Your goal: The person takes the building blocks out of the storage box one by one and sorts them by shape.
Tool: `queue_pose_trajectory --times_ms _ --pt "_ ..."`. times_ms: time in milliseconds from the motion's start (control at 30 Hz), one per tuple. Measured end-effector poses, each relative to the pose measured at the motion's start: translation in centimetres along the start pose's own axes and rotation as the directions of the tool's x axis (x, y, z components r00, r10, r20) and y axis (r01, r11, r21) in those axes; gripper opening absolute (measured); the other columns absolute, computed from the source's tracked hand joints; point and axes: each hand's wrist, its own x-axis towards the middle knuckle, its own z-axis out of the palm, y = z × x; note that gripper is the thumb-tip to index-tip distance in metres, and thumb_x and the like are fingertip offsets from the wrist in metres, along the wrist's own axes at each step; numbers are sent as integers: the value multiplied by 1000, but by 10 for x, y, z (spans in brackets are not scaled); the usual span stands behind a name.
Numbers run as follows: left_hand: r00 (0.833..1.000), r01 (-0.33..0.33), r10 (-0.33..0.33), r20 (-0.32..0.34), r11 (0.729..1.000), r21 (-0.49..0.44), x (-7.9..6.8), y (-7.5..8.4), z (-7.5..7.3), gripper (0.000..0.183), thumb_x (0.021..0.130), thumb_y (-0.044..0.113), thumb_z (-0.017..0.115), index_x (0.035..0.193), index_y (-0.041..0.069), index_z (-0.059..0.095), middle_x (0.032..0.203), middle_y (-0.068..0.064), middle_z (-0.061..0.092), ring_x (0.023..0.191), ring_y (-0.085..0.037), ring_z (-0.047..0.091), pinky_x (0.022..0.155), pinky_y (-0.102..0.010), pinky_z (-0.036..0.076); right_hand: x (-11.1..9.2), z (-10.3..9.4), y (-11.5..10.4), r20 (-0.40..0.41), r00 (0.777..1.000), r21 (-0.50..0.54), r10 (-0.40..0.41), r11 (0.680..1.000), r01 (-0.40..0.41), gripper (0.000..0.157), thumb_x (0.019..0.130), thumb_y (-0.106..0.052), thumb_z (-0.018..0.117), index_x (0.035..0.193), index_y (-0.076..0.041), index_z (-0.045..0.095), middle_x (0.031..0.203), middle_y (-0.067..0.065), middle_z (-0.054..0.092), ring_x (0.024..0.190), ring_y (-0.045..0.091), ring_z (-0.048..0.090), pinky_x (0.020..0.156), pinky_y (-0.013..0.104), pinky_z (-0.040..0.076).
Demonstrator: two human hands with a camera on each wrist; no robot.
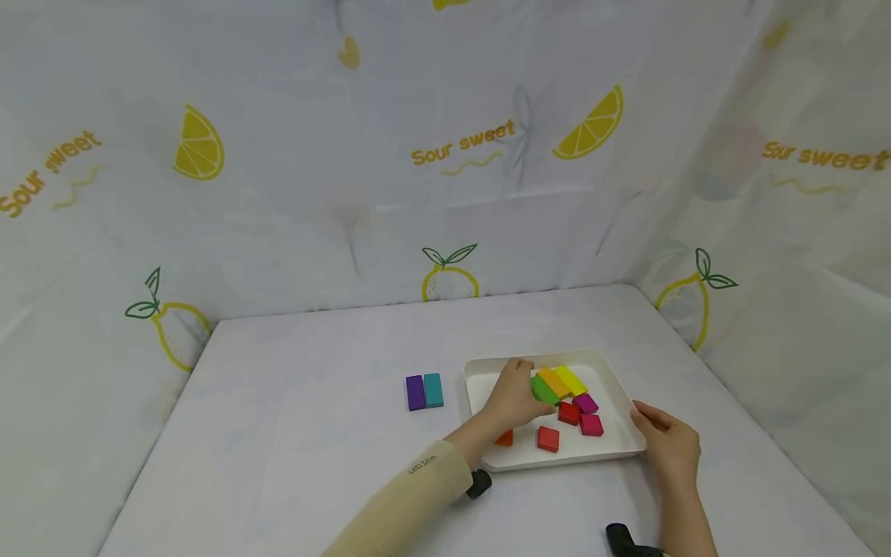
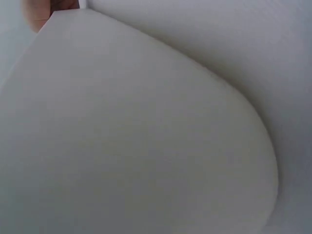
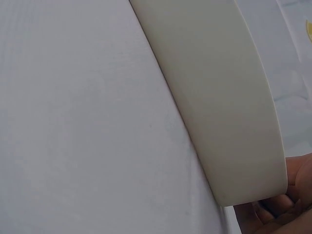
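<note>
A shallow white tray (image 1: 511, 462) lies on the table with coloured blocks in it. My left hand (image 1: 513, 396) reaches in over its left part, fingers and thumb around the two ends of a green block (image 1: 545, 391). Beside that lie an amber block (image 1: 554, 382) and a yellow block (image 1: 571, 380). My right hand (image 1: 670, 442) grips the tray's right edge, thumb at the rim. In the right wrist view, fingers (image 3: 295, 195) curl at the tray's corner. The tray's outer wall (image 2: 146, 122) fills most of the left wrist view.
Smaller blocks sit nearer in the tray: a red one (image 1: 568, 414), a purple one (image 1: 585, 403), a crimson one (image 1: 592, 425), another red one (image 1: 547, 439) and a partly hidden orange one (image 1: 505, 439). Left of the tray are a dark purple block (image 1: 415, 393) and a teal block (image 1: 433, 390).
</note>
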Motion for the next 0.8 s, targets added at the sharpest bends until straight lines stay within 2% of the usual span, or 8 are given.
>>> queue_pose_trajectory --times_ms 167,367,500,800 --pt "999 17 -17 -38 1000 -7 2 8 13 75 80 32 82 141 4 48 144 -6 47 126 -18 51 109 -25 48 0 1 1 -12 1000 0 -10 1000 10 45 95 -36 62 128 -6 66 122 17 70 123 25 55 71 8 37" --pt "995 76 -76 -65 997 1 6 11 18 73 80 30 82 139 2 50 143 -8 47 125 -19 53 109 -25 48 0 1 1 -5 1000 2 -12 1000 12 46 95 -37 62 129 -6 65 124 17 69 127 27 54 75 12 37" --pt "995 83 -83 -62 996 8 9 10 20 74 80 30 81 140 0 49 145 -9 46 126 -20 52 111 -26 47 0 1 2 -5 1000 4 -14 1000 14 46 95 -37 61 129 -5 65 126 18 68 128 28 54 75 12 37" --pt "996 81 -82 -41 996 -22 11 4 28 76 81 25 80 143 0 44 144 -8 45 122 -19 51 111 -27 46 2 2 3 -2 1000 8 -5 1000 5 46 95 -39 62 128 -6 66 128 18 67 123 24 55 67 4 38"
